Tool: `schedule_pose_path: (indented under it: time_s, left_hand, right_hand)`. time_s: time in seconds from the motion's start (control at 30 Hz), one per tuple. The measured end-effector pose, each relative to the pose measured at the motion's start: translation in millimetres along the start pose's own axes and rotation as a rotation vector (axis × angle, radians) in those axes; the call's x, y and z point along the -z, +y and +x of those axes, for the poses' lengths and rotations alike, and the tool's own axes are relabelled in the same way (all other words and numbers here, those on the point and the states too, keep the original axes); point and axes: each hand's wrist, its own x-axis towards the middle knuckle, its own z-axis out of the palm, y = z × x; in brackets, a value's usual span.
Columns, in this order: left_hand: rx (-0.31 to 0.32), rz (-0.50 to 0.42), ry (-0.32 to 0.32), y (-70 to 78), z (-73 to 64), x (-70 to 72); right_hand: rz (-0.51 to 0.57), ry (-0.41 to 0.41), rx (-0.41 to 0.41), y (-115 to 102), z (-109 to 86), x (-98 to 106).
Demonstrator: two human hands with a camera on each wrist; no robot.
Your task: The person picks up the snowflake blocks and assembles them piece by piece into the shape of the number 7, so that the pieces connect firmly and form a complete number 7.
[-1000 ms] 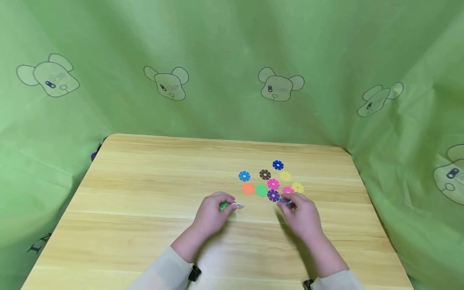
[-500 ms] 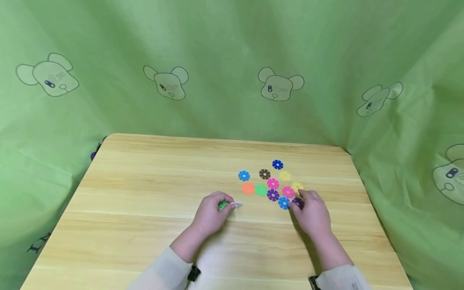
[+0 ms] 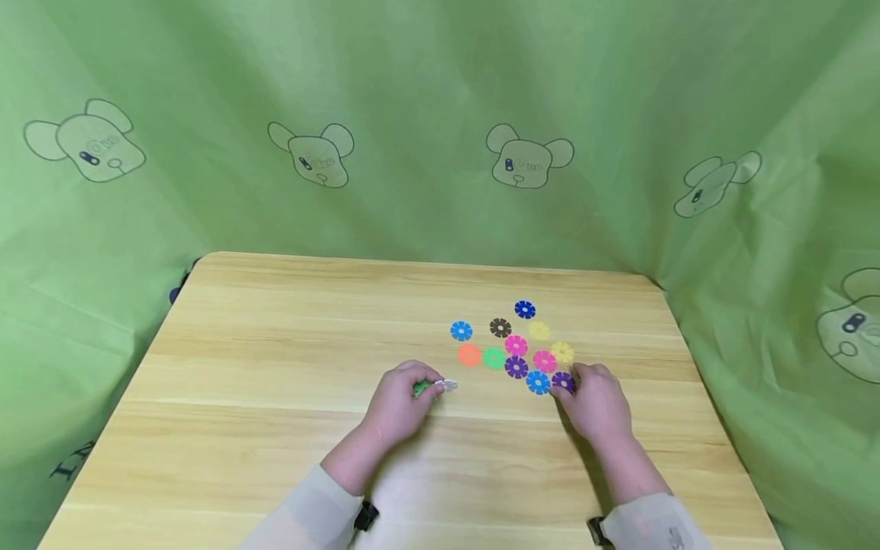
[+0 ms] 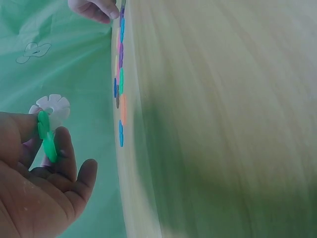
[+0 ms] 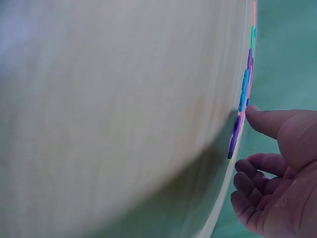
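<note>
White disc and green piece are touching one another above the worktop, the left hand pinching the pair between its thumb and fingers. Twelve more discs are lying flat on the worktop, loosely grouped right of that hand: two light-blue discs, two pink discs, two yellow discs, two purple discs, one dark-blue, one brown, one orange and one green. Just beside the rightmost purple one, the right hand is keeping thumb and fingers apart (whether they are touching it, I cannot tell).
</note>
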Motion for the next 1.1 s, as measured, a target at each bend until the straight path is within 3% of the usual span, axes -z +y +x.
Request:
schedule_pose_path:
  time_s: [0.43, 1.1]
  left_hand:
    - [0.018, -0.003, -0.006, -0.6, 0.7, 1.4]
    - [0.038, -0.014, -0.012, -4.5, -1.7, 3.3]
  right_hand:
    - [-0.027, -0.079, -0.062, 8.2, 4.7, -0.3]
    - [0.089, -0.092, -0.13, 9.0, 6.5, -1.7]
